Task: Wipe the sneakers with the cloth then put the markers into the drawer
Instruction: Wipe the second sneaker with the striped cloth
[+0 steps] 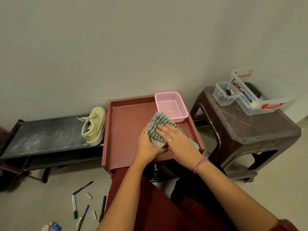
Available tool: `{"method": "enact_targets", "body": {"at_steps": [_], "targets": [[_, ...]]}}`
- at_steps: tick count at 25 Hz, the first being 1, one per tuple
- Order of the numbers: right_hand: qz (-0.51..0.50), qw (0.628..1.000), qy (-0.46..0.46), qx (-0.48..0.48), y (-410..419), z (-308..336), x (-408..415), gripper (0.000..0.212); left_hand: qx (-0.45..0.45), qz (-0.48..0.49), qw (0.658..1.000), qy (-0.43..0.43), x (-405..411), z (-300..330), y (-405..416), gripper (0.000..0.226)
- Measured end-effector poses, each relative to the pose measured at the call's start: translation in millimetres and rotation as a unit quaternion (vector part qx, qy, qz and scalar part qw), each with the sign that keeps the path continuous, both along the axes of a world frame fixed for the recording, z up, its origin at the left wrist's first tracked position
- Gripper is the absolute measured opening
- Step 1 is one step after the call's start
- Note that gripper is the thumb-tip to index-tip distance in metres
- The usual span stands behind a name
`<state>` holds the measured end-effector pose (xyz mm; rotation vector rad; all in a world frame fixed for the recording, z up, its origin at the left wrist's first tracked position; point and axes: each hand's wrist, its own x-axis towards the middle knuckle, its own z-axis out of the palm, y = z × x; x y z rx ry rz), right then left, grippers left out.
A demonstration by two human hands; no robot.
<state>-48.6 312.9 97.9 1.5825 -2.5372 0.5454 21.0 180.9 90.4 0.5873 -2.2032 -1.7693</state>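
1. Hands meet over a reddish-brown rimmed tray top (126,114) of a low cabinet.
2. The left hand (147,144) curls its fingers round a pale sneaker (158,144), mostly hidden under the cloth, holding it from the left.
3. The right hand (176,139) lies flat with fingers straight on a green-and-grey striped cloth (158,124), pressing it onto that sneaker.
4. A second pale yellow laced canvas sneaker (94,126) rests tilted on a dark low bench (46,134), just beside the tray's left wall.
5. A pink plastic mesh basket (171,105) sits in the tray's far right corner, touching the cloth's edge.
6. Markers and pens lie scattered on the floor at lower left: a green-capped white marker (74,207), a blue pen (85,214), a black pen (103,208).
7. A brown plastic stool (250,130) at right carries clear plastic boxes (260,94).
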Motion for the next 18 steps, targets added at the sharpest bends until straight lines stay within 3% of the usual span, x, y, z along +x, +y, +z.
{"method": "enact_targets", "body": {"at_steps": [2, 5, 8, 10, 11, 13, 16, 18], "targets": [[0.004, 0.990, -0.138, -0.019, 3, 2, -10, 0.075, -0.010, 0.002, 1.000, -0.006, -1, -2, -1, 0.099], [-0.036, 0.963, -0.246, -0.103, 7, -6, -3, 0.082, -0.029, -0.008, 1.000, -0.004, 2, -5, 1, 0.093], [-0.101, 0.876, -0.441, -0.170, 16, -17, 3, 0.079, -0.054, -0.027, 0.998, 0.002, 5, -4, 2, 0.085], [-0.131, 0.827, -0.509, -0.198, 16, -19, 6, 0.076, -0.064, -0.037, 0.997, 0.004, 8, -2, 1, 0.085], [-0.133, 0.829, -0.504, -0.205, 13, -18, 9, 0.077, -0.066, -0.037, 0.997, 0.001, 9, -1, -1, 0.085], [-0.124, 0.876, -0.424, -0.196, 4, -15, 21, 0.080, -0.068, -0.032, 0.997, -0.012, 13, 2, -10, 0.086], [-0.100, 0.966, -0.222, -0.090, -4, -9, 34, 0.084, -0.065, -0.036, 0.997, -0.022, 18, 6, -19, 0.089], [-0.085, 0.994, -0.045, -0.050, -5, -9, 41, 0.076, -0.052, -0.032, 0.998, -0.027, 20, 5, -22, 0.089]]}}
